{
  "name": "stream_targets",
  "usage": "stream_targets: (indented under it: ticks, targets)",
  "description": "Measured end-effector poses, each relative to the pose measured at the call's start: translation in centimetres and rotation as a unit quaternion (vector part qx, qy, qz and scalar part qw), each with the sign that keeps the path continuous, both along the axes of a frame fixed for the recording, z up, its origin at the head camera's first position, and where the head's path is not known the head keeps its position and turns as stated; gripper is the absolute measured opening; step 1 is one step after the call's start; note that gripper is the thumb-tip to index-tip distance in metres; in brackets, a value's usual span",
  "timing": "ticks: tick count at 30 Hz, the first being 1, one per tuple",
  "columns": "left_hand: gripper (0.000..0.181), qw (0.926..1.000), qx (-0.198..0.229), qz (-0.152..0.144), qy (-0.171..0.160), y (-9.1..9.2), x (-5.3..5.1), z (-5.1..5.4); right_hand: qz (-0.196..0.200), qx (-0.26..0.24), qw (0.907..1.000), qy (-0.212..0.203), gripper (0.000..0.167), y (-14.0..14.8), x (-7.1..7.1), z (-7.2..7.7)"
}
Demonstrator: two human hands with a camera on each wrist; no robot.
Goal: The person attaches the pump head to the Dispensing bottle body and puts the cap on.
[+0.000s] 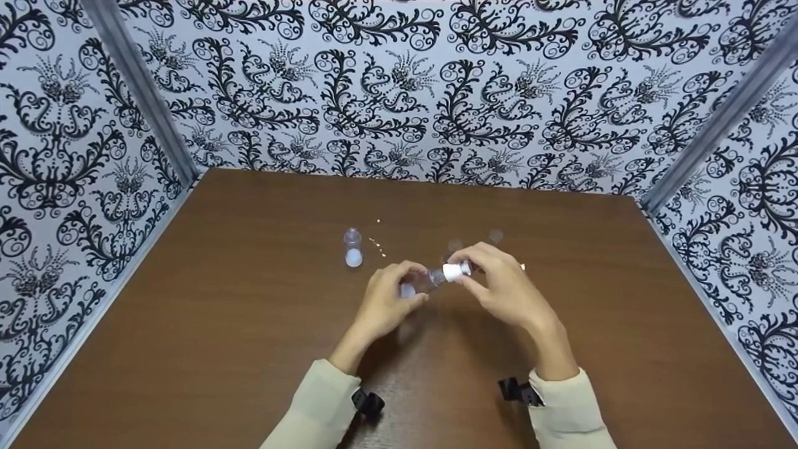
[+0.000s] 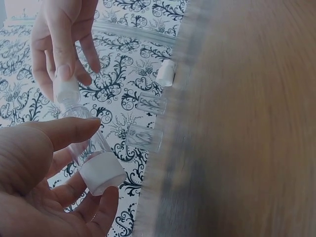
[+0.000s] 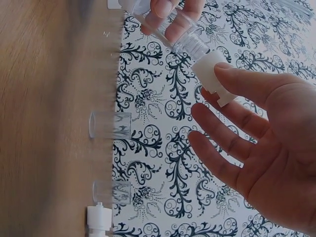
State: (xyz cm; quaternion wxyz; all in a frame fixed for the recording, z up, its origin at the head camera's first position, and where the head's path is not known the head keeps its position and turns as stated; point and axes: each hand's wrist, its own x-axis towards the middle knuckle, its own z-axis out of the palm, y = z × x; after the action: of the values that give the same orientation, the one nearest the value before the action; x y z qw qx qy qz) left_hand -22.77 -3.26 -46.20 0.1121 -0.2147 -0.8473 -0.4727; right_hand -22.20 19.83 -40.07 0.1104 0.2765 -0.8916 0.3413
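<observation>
My left hand [image 1: 389,299] grips a small clear bottle [image 2: 101,144] with a white base, tilted above the table. The thumb lies along its side in the left wrist view. My right hand [image 1: 502,287] pinches a white pump top [image 3: 210,70] between thumb and index finger, the other fingers spread loosely. This pump top sits at the mouth of the bottle's threaded neck [image 3: 194,47]; how far it is screwed on I cannot tell. Another clear bottle [image 1: 353,247] with a white bottom stands left of my hands, its neck bare.
Beyond my right hand stand two clear caps [image 2: 144,138] [image 1: 495,236]. A second white pump top [image 2: 166,73] is near them, mostly hidden in the head view. Small pale bits [image 1: 377,247] lie beside the standing bottle. Patterned walls [image 1: 399,93] enclose the brown table [image 1: 249,349].
</observation>
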Motion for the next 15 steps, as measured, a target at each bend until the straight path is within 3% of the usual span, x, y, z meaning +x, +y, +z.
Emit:
stream_targets:
  ticks: [5,15]
  targets:
    - [0.036,0.9999,0.001,0.001,-0.011,0.06,0.04,0.07,-0.002,0.002,1.0000,-0.001,0.018,-0.02,-0.01,-0.17]
    - [0.035,1.0000,-0.005,-0.003,-0.004,0.13,0.05,0.10,0.004,0.008,1.0000,-0.001,0.019,-0.27,-0.16,-0.36]
